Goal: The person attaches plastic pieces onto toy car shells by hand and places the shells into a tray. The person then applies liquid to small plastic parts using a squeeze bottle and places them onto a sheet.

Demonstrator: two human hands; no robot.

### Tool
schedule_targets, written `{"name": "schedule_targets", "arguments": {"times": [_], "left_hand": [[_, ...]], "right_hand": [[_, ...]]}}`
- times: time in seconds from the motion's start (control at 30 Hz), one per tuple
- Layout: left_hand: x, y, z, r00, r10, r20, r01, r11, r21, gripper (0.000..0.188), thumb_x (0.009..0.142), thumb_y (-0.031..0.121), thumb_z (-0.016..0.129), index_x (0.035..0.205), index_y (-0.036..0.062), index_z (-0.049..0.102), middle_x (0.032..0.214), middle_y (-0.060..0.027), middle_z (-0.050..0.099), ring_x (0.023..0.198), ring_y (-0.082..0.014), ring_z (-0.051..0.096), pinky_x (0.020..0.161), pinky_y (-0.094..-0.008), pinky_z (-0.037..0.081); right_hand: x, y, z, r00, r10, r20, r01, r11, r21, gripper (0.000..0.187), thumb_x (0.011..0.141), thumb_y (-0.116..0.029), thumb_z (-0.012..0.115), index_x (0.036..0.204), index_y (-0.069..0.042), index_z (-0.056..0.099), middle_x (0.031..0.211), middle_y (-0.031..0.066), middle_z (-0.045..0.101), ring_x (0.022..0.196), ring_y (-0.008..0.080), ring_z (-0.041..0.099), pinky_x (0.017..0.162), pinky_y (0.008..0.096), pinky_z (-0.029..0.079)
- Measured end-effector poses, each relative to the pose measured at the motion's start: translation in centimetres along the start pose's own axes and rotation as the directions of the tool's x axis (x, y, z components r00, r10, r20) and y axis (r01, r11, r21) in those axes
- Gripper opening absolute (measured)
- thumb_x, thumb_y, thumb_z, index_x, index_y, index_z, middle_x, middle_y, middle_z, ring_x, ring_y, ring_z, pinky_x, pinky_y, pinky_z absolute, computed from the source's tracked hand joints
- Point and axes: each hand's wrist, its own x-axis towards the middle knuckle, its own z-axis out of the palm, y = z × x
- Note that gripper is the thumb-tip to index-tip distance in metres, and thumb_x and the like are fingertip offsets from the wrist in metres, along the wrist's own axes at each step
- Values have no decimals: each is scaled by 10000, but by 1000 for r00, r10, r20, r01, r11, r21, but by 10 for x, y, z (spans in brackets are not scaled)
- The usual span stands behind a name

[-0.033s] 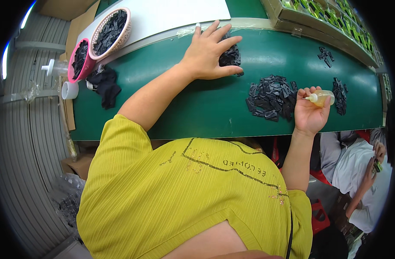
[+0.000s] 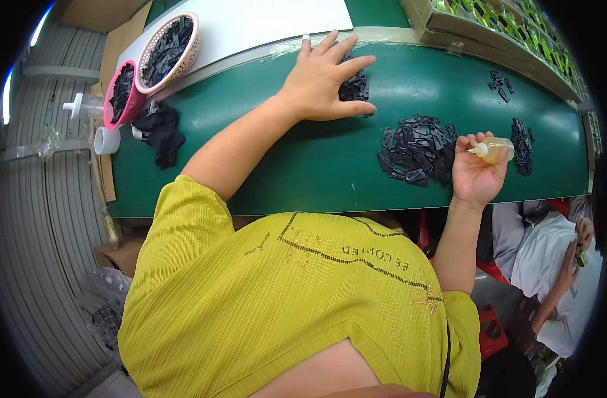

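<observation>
My left hand (image 2: 318,85) is spread over the far middle of the green table, its fingers apart. A white wrap covers one fingertip. Beside and partly beneath it lies a heap of small black plastic pieces (image 2: 356,87), the rest hidden by the hand. Palm up, my right hand (image 2: 477,178) has its fingers curled round a small squeeze bottle (image 2: 499,150) of yellowish liquid. The bottle lies tilted, with its thin nozzle pointing left. Just left of this hand is a larger pile of flat black pieces (image 2: 415,152). A narrower pile of black pieces (image 2: 521,147) lies right of the bottle.
A pale pink basket (image 2: 196,53) and a bright pink bowl (image 2: 135,106), both filled with black pieces, stand far left near a dark cloth (image 2: 161,134) and white tape roll (image 2: 107,140). A box of green items (image 2: 495,50) borders the far right. Another person (image 2: 548,259) sits at right.
</observation>
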Motion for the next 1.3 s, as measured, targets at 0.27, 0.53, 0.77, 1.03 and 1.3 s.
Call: {"name": "schedule_targets", "arguments": {"times": [0.27, 0.53, 0.77, 1.03, 1.3], "left_hand": [[1, -6, 4, 986, 10, 168, -4, 999, -36, 627, 791, 508, 646, 1300, 160, 530, 1408, -153, 434, 1352, -373, 320, 1105, -567, 217], [34, 5, -10, 976, 114, 188, -66, 968, -243, 334, 733, 203, 738, 1044, 108, 665, 1099, -108, 602, 1103, -316, 515, 968, -432, 412], [79, 0, -9, 868, 101, 487, -2, 980, -201, 154, 708, 145, 734, 809, 64, 651, 894, -87, 621, 980, -292, 542, 834, -383, 455], [56, 24, -13, 824, -180, 537, 566, 245, -787, 193, 729, 70, 725, 723, 40, 535, 680, -21, 590, 574, -97, 559, 530, -237, 459], [48, 37, 13, 744, -222, 630, 610, -157, -777, 137, 840, 55, 665, 954, 11, 604, 795, -46, 633, 559, -101, 602, 458, -208, 442]], "right_hand": [[6, -7, 3, 999, 36, -26, -36, 999, 5, 381, 890, -320, 610, 1048, 21, 543, 916, 121, 570, 804, 212, 491, 781, 365, 399], [48, -16, 32, 982, 96, 163, -103, 994, 35, 392, 885, -317, 613, 1063, 25, 541, 948, 132, 563, 778, 218, 481, 706, 351, 396], [85, 1, 69, 948, 119, 294, -103, 992, -69, 420, 895, -319, 606, 1130, 21, 532, 1015, 171, 602, 846, 257, 556, 683, 371, 452], [79, 32, 49, 973, 198, 114, -187, 977, -103, 356, 915, -313, 594, 1109, -19, 541, 958, 147, 619, 674, 167, 564, 557, 281, 444], [70, 50, 59, 953, -139, 270, 258, 840, -478, 287, 912, -144, 562, 1132, 35, 513, 971, 173, 607, 715, 218, 608, 586, 327, 524]]}}
